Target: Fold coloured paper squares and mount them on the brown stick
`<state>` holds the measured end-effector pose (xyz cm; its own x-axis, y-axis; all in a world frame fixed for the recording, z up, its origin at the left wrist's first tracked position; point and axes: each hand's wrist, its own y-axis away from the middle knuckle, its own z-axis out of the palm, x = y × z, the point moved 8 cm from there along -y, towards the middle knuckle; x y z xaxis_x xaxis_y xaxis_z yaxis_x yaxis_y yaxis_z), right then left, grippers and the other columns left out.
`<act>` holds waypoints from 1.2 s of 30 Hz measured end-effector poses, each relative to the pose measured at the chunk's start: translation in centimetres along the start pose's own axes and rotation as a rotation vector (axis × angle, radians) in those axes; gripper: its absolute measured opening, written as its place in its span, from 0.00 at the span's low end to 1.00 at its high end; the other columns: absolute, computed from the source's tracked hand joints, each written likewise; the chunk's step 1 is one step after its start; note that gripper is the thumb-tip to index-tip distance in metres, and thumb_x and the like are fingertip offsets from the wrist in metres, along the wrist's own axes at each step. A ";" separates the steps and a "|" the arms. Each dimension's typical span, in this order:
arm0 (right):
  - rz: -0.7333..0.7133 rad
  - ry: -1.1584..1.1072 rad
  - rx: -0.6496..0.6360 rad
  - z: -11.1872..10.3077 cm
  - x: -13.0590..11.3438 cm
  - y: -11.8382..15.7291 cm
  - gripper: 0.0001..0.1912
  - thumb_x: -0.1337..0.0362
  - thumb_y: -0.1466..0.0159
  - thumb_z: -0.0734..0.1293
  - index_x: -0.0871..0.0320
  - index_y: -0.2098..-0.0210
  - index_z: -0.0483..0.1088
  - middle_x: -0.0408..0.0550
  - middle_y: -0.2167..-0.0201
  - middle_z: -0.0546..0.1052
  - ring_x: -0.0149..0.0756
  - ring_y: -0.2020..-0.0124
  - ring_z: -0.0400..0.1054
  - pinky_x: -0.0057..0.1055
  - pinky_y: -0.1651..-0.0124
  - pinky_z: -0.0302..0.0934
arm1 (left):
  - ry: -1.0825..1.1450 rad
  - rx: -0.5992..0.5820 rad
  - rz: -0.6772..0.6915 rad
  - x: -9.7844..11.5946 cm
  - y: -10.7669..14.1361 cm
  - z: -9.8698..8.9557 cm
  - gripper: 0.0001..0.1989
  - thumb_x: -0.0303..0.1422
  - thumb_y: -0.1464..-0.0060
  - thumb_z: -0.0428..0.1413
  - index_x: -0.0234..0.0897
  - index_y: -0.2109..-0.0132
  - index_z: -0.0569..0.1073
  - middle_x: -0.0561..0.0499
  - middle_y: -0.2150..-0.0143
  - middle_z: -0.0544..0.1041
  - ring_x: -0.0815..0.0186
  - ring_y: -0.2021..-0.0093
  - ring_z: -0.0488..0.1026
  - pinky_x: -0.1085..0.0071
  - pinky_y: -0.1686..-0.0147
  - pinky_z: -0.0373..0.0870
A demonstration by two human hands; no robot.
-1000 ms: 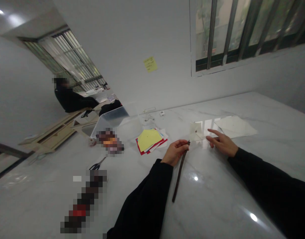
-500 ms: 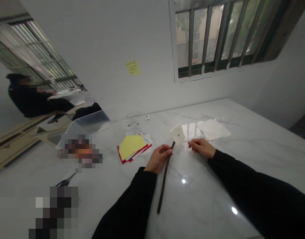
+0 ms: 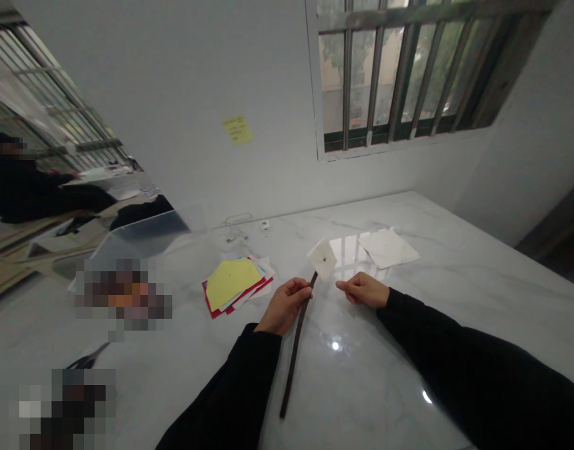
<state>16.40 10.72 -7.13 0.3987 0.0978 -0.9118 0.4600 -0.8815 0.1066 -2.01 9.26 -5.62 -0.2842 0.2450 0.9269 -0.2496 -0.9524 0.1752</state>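
Between the thumb and fingers of my left hand (image 3: 287,306) is a thin dark brown stick (image 3: 294,359), slanting down toward me. At the stick's far end sits a small white paper piece (image 3: 321,250) with a dark spot in its middle. How the paper is joined to the stick cannot be made out. My right hand (image 3: 366,290) is closed just to the right of the paper, apart from it. Whatever its fingers may hold is hidden. White paper sheets (image 3: 390,248) lie beyond this hand.
A yellow sheet (image 3: 233,281) tops a pile of coloured papers left of my left hand. Scissors (image 3: 89,359) lie further left, near a clear plastic bin (image 3: 141,234). A pale cable (image 3: 235,228) and a small white object (image 3: 265,225) are by the wall. Another person sits far left.
The view has turned a little to the right, so everything appears shifted left. Both hands, the stick and the paper keep nearly the same positions relative to each other.
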 end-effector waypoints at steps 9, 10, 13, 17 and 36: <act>0.015 -0.032 0.211 -2.1 1.0 -0.5 0.28 0.40 0.39 0.59 0.58 0.80 0.65 0.38 0.88 0.59 0.25 0.85 0.49 0.27 0.80 0.42 | -0.013 -0.014 -0.013 -0.1 0.0 0.1 0.14 0.31 0.59 0.69 0.34 0.67 0.72 0.54 0.69 0.73 0.72 0.69 0.70 0.75 0.64 0.64; 0.014 -0.048 0.243 -2.4 1.0 -0.5 0.28 0.40 0.40 0.60 0.58 0.79 0.66 0.37 0.88 0.59 0.25 0.85 0.49 0.26 0.80 0.42 | -0.010 -0.013 -0.014 -0.1 0.0 0.1 0.14 0.31 0.60 0.69 0.34 0.67 0.72 0.54 0.69 0.74 0.72 0.68 0.70 0.75 0.63 0.64; 0.003 -0.138 0.381 -3.6 1.2 -0.2 0.26 0.40 0.42 0.63 0.58 0.66 0.70 0.35 0.87 0.59 0.27 0.85 0.51 0.25 0.80 0.45 | -0.017 -0.011 -0.016 -0.1 0.0 0.1 0.15 0.32 0.60 0.69 0.34 0.66 0.73 0.54 0.68 0.74 0.71 0.68 0.70 0.75 0.63 0.64; -0.012 -0.143 0.497 -4.7 0.8 0.5 0.33 0.37 0.39 0.58 0.59 0.54 0.72 0.37 0.85 0.64 0.30 0.82 0.58 0.27 0.76 0.53 | -0.095 -0.067 -0.013 -0.2 0.2 0.5 0.14 0.33 0.58 0.68 0.34 0.66 0.73 0.54 0.69 0.74 0.71 0.69 0.69 0.75 0.66 0.63; -0.060 0.038 0.460 -4.1 0.8 1.0 0.30 0.43 0.39 0.62 0.58 0.46 0.67 0.37 0.84 0.66 0.31 0.82 0.58 0.27 0.76 0.52 | -0.083 -0.057 -0.018 -0.9 0.5 0.6 0.17 0.34 0.62 0.70 0.33 0.66 0.73 0.53 0.70 0.74 0.71 0.70 0.70 0.74 0.66 0.62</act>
<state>20.47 11.80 -6.07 0.4146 0.1638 -0.8952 0.0871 -0.9863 -0.1401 -1.32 8.44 -6.18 -0.2020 0.2434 0.9486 -0.3066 -0.9356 0.1748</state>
